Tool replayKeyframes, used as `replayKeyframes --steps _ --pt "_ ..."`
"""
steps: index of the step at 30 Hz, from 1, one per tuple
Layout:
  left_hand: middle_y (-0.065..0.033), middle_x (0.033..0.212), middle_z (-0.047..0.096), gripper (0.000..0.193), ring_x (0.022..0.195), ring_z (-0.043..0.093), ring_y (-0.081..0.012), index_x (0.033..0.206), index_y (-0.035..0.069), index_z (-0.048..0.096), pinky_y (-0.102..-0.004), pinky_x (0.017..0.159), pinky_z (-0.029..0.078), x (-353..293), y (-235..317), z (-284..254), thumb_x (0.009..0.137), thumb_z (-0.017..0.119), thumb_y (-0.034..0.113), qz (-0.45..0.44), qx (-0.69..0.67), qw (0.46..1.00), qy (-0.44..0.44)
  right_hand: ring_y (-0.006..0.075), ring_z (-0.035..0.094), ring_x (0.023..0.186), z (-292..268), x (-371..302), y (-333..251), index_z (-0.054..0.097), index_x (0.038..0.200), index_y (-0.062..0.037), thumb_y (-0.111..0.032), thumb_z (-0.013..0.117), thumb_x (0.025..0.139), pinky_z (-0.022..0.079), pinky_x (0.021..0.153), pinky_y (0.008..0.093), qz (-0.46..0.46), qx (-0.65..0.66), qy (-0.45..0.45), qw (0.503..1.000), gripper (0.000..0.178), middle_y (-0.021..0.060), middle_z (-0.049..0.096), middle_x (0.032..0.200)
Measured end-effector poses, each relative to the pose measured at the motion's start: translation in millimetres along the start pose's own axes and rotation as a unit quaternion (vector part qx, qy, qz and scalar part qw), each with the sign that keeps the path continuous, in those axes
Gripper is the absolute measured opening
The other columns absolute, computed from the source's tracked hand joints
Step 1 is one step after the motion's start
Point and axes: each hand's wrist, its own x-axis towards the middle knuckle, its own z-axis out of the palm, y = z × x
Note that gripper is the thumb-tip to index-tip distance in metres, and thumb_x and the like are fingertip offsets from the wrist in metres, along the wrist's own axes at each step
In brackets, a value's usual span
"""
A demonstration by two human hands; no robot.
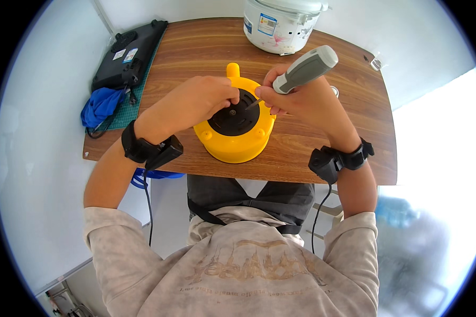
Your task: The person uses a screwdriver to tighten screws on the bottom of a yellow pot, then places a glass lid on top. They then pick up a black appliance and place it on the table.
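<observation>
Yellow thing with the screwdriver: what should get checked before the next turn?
1. Left hand steadying the yellow appliance: ok, it rests on the top.
2. Right hand has a firm grip on the screwdriver: ok.
3. Tip seated in a screw: cannot tell, the fingers hide it.
4. Appliance flat on the table: ok.
5. Room around it: ok, the rice cooker and black device stand apart.
</observation>
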Motion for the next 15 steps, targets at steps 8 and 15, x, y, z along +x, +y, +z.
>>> replayKeyframes --steps 8,15 --pt "-0.0147 0.1 0.066 0.019 0.095 0.063 -0.0365 0.109 0.003 0.066 -0.0432 0.085 0.052 -7 -5 -1 0.092 0.066 0.01 0.019 0.01 1.0 0.003 0.0149 0.073 0.064 19 18 -2 0.066 0.097 0.0021 -0.017 0.077 0.086 0.057 0.058 0.0257 -0.015 -0.023 -0.034 0.999 0.025 0.0088 0.072 0.077" --pt "-0.0144 0.106 0.066 0.026 0.102 0.062 -0.0379 0.116 0.008 0.068 -0.0444 0.091 0.051 -9 -12 5 0.09 0.067 0.007 0.027 0.004 0.999 0.02 0.0171 0.072 0.058 23 25 -9 0.065 0.087 0.0032 -0.018 0.077 0.085 0.055 0.056 0.0265 -0.064 -0.052 -0.04 0.996 0.024 0.0105 0.072 0.071"
